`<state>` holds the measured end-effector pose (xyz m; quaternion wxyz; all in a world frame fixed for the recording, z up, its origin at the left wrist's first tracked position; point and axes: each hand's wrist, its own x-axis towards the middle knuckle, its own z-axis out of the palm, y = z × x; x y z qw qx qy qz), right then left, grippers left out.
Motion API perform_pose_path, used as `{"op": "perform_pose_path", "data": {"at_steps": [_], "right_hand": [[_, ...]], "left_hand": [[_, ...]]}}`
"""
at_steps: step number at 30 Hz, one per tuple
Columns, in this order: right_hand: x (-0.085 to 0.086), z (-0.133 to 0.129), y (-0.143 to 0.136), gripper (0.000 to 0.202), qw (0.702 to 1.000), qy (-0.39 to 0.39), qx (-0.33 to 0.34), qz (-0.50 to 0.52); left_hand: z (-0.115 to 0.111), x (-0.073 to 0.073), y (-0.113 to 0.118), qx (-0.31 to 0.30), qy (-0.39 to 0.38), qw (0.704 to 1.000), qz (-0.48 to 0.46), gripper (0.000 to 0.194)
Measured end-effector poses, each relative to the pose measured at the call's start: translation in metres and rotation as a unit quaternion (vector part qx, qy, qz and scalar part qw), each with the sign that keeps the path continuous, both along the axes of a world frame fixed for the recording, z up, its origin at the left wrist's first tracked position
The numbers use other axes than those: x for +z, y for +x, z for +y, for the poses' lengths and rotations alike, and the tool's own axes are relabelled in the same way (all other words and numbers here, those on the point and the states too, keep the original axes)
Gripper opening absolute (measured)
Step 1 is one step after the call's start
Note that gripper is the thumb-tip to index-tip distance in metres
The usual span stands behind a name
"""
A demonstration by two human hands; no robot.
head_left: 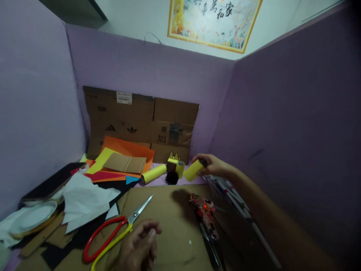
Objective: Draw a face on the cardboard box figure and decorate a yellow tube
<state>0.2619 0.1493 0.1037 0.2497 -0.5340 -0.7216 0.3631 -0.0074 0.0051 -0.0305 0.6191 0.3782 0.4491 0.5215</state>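
My right hand (211,164) reaches to the back right and holds a yellow paper-covered tube (193,170) by its dark open end. To its left stand a short yellow tube (180,170), a small yellow and brown piece with two pointed tips (173,162) and a black round thing (172,177). Another yellow tube (153,174) lies further left. Low in the middle is my left hand (142,242), fingers curled together; whether anything is in them is hidden. Beside it lie scissors (131,219) with one red and one yellow handle.
A red patterned glue gun (205,212) with a lit red light lies on the cardboard sheet (169,214). Coloured paper (128,148), white tissue (84,195) and a round lid (35,216) are at the left. Purple walls (152,67) enclose the space.
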Motion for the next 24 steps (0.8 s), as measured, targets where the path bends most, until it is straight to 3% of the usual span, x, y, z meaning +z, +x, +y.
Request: {"op": "perform_pose_path", "data": {"at_steps": [3,7,9,11,14,16,24], "right_hand": [[-0.002,-0.06,-0.026,0.047,0.993,0.009,0.09,0.074],[-0.035,-0.12,-0.061,0.051,0.97,0.051,0.179,0.157],[-0.053,-0.134,-0.07,0.06,0.956,0.064,0.186,0.22],[-0.07,-0.141,-0.076,0.069,0.942,0.039,0.134,0.306],[-0.087,-0.145,-0.088,0.074,0.896,-0.053,0.04,0.439],[-0.093,-0.148,-0.098,0.071,0.875,-0.088,0.0,0.475],[-0.1,-0.156,-0.112,0.036,0.894,-0.077,-0.091,0.431]], "left_hand": [[-0.005,0.016,0.0,-0.034,-0.048,0.996,-0.07,0.055],[-0.019,0.03,-0.001,-0.164,-0.11,0.97,-0.139,0.052],[-0.023,0.032,-0.003,-0.179,-0.095,0.969,-0.143,0.048],[-0.025,0.032,-0.006,-0.15,-0.062,0.977,-0.139,0.046],[-0.024,0.029,-0.006,-0.107,-0.024,0.985,-0.132,0.053],[-0.023,0.024,-0.003,-0.091,-0.009,0.988,-0.123,0.059],[-0.021,0.012,0.003,-0.118,0.014,0.993,0.016,0.058]]}}
